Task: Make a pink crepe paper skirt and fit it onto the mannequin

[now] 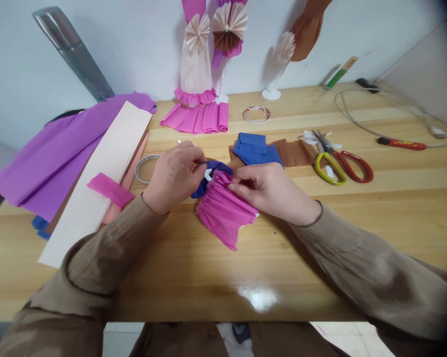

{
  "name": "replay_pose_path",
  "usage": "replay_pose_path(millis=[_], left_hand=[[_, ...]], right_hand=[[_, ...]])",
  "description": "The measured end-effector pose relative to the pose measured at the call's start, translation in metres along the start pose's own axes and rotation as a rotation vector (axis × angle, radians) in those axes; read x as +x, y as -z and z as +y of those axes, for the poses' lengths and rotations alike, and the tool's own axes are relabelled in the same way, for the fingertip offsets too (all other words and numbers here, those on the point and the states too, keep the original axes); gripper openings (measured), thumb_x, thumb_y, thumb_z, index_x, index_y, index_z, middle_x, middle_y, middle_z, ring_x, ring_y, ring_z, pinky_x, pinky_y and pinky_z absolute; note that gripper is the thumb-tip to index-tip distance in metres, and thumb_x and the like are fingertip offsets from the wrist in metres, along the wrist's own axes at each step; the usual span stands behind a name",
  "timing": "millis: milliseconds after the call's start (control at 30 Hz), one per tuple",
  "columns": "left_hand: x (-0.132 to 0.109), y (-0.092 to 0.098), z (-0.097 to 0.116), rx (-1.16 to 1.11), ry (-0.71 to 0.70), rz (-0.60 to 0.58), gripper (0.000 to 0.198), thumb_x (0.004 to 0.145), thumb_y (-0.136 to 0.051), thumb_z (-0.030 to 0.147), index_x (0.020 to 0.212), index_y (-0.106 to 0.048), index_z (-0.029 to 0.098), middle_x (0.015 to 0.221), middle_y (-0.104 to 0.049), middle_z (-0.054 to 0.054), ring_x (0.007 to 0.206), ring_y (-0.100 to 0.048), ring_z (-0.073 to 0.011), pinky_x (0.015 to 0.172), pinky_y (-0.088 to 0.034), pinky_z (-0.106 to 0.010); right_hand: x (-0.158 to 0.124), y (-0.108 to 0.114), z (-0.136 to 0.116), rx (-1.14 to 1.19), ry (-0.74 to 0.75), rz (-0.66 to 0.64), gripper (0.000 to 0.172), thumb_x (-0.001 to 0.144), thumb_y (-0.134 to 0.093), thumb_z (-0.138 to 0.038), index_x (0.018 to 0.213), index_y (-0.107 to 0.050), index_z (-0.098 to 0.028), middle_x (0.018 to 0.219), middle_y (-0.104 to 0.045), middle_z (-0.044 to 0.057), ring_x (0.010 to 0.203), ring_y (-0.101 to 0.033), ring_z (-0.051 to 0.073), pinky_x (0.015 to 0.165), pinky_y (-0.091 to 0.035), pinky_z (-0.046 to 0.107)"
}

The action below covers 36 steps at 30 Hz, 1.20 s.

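Note:
A gathered pink crepe-paper skirt (226, 210) hangs at the middle, just above or on the table. My right hand (271, 191) is closed on its upper right edge, thumb against fingertips. Behind its top sits a dark blue crepe-paper piece (219, 166), with a small white part (208, 174) showing between the two colours. My left hand (178, 173) pinches the blue paper at its left end. The fingers partly cover both papers, so how they are joined is hidden.
Scissors (337, 166) with yellow and red handles lie right, near folded blue paper (258, 148) and brown paper (293, 151). A tape roll (143, 168) and long purple (70, 144) and cream paper sheets (96, 183) lie left. Paper dresses (196, 64) stand behind; a corded red tool (404, 144) lies far right.

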<state>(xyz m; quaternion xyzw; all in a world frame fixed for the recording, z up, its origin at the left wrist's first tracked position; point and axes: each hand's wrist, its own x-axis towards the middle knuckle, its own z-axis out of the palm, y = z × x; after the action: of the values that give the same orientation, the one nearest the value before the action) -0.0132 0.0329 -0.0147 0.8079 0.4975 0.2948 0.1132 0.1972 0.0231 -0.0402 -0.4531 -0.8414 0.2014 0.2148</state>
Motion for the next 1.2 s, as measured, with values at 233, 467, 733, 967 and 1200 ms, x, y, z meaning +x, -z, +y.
replay_pose_path(millis=[233,467,733,967,1200], left_hand=[[0.001,-0.003,0.000,0.030,0.021,-0.008,0.012,0.077,-0.056,0.010,0.069,-0.061,0.016,0.072,-0.058,-0.001,0.064,-0.052,-0.0125,0.058,-0.039,-0.026],[0.001,-0.004,0.000,0.033,0.021,-0.007,0.013,0.078,-0.056,0.010,0.068,-0.059,0.018,0.070,-0.058,-0.001,0.064,-0.051,-0.0134,0.059,-0.039,-0.027],[0.001,-0.002,0.003,0.036,0.013,-0.023,0.011,0.077,-0.056,0.009,0.070,-0.060,0.016,0.070,-0.057,-0.001,0.063,-0.052,-0.0129,0.058,-0.038,-0.027],[-0.002,-0.001,0.005,0.022,-0.015,-0.025,0.014,0.076,-0.055,0.009,0.066,-0.057,0.017,0.068,-0.057,0.000,0.061,-0.050,-0.0121,0.058,-0.037,-0.027],[-0.002,0.002,0.004,-0.007,-0.051,-0.089,0.013,0.076,-0.055,0.008,0.067,-0.060,0.016,0.070,-0.058,-0.001,0.063,-0.051,-0.0121,0.057,-0.037,-0.026]], right_hand=[[-0.002,0.007,0.009,-0.436,0.290,-0.079,0.024,0.094,-0.051,-0.027,0.083,-0.070,-0.016,0.076,-0.070,0.007,0.068,-0.061,0.019,0.070,-0.036,0.033],[-0.008,0.013,0.008,-0.294,0.297,-0.078,0.031,0.096,-0.047,-0.031,0.077,-0.068,-0.018,0.069,-0.065,0.005,0.064,-0.056,0.017,0.070,-0.037,0.033],[0.007,-0.003,0.006,0.453,-0.126,-0.018,0.040,0.079,-0.065,-0.051,0.058,-0.057,-0.018,0.057,-0.052,0.000,0.056,-0.042,0.012,0.054,-0.032,0.028],[0.013,-0.019,0.009,0.652,-0.300,0.116,0.043,0.069,-0.072,-0.056,0.060,-0.060,-0.016,0.059,-0.053,0.001,0.055,-0.041,0.011,0.051,-0.033,0.026],[0.005,-0.020,-0.001,0.768,-0.359,0.195,0.039,0.068,-0.075,-0.053,0.063,-0.062,-0.016,0.056,-0.056,0.000,0.050,-0.042,0.010,0.049,-0.034,0.026]])
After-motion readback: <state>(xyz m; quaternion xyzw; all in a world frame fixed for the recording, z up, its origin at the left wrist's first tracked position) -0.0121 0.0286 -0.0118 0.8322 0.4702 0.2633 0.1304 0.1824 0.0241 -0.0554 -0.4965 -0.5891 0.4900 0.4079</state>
